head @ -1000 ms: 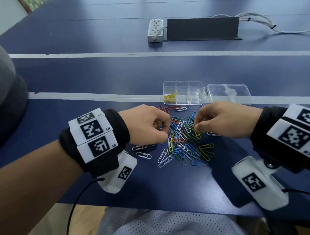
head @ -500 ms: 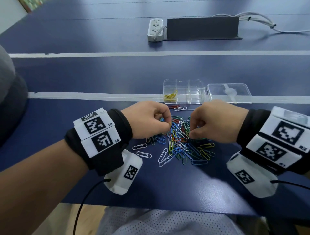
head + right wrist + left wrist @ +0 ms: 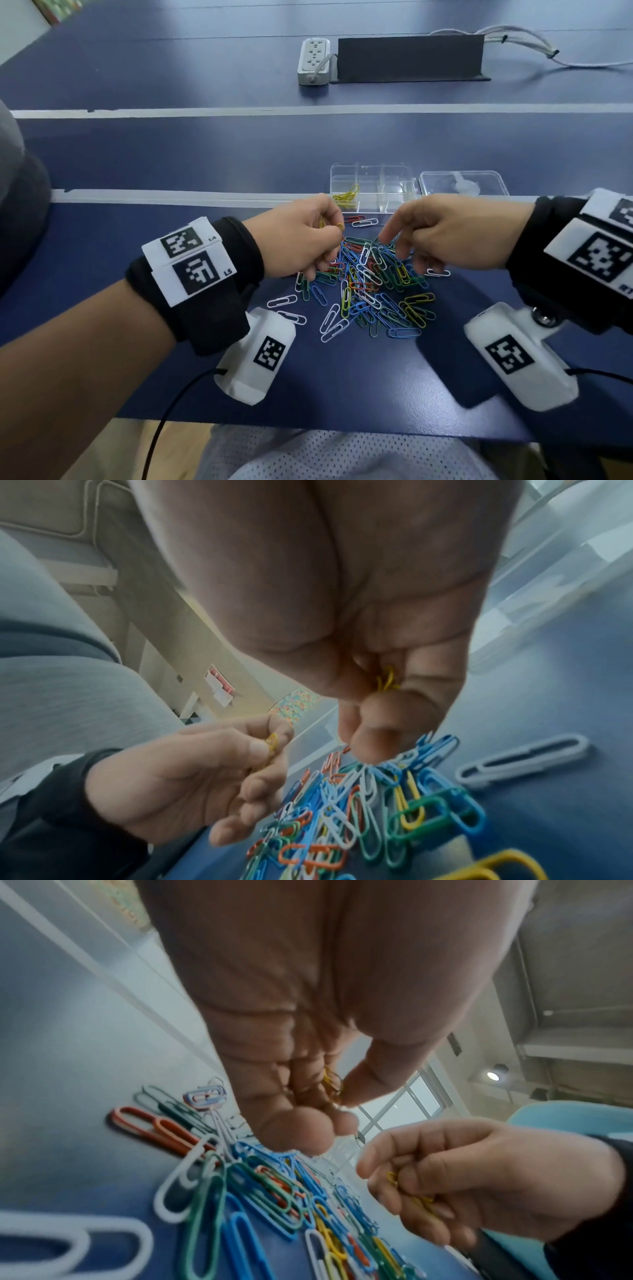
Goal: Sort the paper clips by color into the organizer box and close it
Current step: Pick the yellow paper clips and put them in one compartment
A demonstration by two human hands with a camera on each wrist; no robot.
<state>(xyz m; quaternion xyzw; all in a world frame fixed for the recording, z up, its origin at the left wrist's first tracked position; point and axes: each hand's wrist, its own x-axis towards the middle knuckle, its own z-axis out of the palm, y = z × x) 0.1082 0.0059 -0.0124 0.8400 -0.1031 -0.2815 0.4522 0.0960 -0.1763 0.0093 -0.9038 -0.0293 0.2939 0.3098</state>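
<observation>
A heap of coloured paper clips lies on the blue table in front of me. My left hand hovers over the heap's left edge and pinches yellow clips between thumb and fingers, seen close up in the left wrist view. My right hand is over the heap's right side; yellow clips sit tucked in its curled fingers while the forefinger and thumb reach down at the heap. The clear organizer box stands just behind the heap, with yellow clips in its front left compartment. Its lid lies open to the right.
Loose white clips lie left of the heap, and one white clip at its right. A white power strip and a dark stand sit at the far side. The table's front edge is near my lap.
Both hands have lifted a little and moved away from me toward the box. The left hand now shows a yellow clip at its fingertips; the right hand's fingers have spread over the heap.
</observation>
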